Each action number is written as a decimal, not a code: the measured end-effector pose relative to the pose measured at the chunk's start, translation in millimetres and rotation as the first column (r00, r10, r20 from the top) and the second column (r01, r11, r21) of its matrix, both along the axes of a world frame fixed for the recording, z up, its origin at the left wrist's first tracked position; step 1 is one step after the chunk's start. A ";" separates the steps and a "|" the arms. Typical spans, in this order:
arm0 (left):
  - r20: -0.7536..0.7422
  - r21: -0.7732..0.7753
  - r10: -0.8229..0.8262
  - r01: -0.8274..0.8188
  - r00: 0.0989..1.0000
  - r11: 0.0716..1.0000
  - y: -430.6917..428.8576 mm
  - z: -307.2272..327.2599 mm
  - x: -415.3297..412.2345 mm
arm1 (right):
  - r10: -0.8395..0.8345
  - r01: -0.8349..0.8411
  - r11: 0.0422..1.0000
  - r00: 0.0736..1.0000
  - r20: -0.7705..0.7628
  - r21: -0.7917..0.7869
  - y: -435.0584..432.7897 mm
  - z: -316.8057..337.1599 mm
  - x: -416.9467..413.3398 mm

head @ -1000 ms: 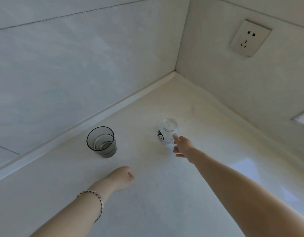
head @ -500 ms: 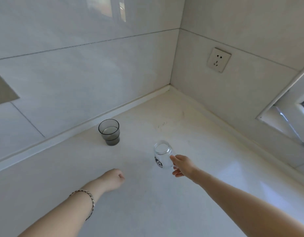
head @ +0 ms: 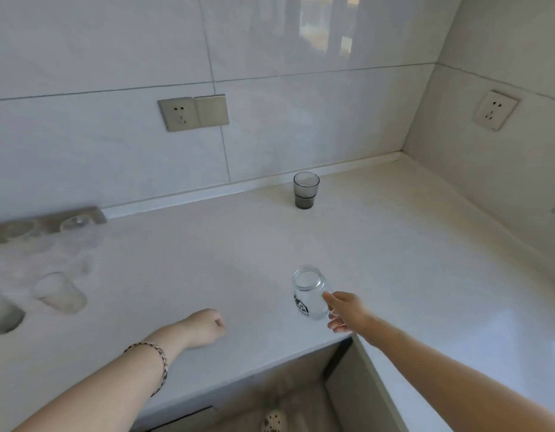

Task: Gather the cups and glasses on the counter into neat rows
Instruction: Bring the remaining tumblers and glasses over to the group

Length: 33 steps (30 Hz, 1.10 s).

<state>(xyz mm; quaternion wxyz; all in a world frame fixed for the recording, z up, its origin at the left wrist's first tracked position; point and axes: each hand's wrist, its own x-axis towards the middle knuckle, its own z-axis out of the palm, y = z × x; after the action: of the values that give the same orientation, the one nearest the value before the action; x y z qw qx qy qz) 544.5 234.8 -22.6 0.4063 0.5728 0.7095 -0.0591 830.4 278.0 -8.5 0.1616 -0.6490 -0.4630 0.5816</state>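
My right hand (head: 348,310) grips a clear glass jar with a black house print (head: 309,291) near the counter's inner corner edge. A smoky grey tumbler (head: 306,190) stands upright by the back wall. Blurred at the far left are frosted glasses (head: 59,291), another glass (head: 3,311) cut off at the frame edge, and clear glasses (head: 78,229) near the wall. My left hand (head: 204,327), with a bracelet on the wrist, hovers over the counter with fingers curled into a loose fist, holding nothing.
The white L-shaped counter (head: 394,260) meets tiled walls at the back and right. Wall sockets (head: 193,113) and a second socket (head: 494,110) sit above it. The counter's front edge and the floor below show at the bottom.
My right hand has drawn the jar back from the corner toward the front edge. The view has swung left, revealing the glasses at the left. The left hand stays curled.
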 end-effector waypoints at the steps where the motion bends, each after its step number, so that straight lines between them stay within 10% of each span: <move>1: 0.005 -0.018 0.026 -0.026 1.000 1.000 -18.3 -0.5 -13.8 | 0.010 -0.010 1.000 1.000 -0.018 -0.015 -10.5 -0.8 -16.4; 15: 0.015 -0.084 0.413 -0.411 0.910 0.908 -203.1 -8.8 -267.3 | 0.409 -0.415 0.908 0.908 -0.089 -0.066 -104.1 -20.6 -313.5; 33: 0.044 -0.130 0.503 -0.494 0.863 0.859 -248.0 -40.9 -499.6 | 0.339 -0.375 0.896 0.923 -0.182 -0.236 -154.4 -66.3 -610.5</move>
<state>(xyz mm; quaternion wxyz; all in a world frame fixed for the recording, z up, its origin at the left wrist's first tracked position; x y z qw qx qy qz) 44.9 -13.2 -63.5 0.4667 0.3471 0.8129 0.0293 219.9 123.6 -74.8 -0.0055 -0.5274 -0.4799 0.7011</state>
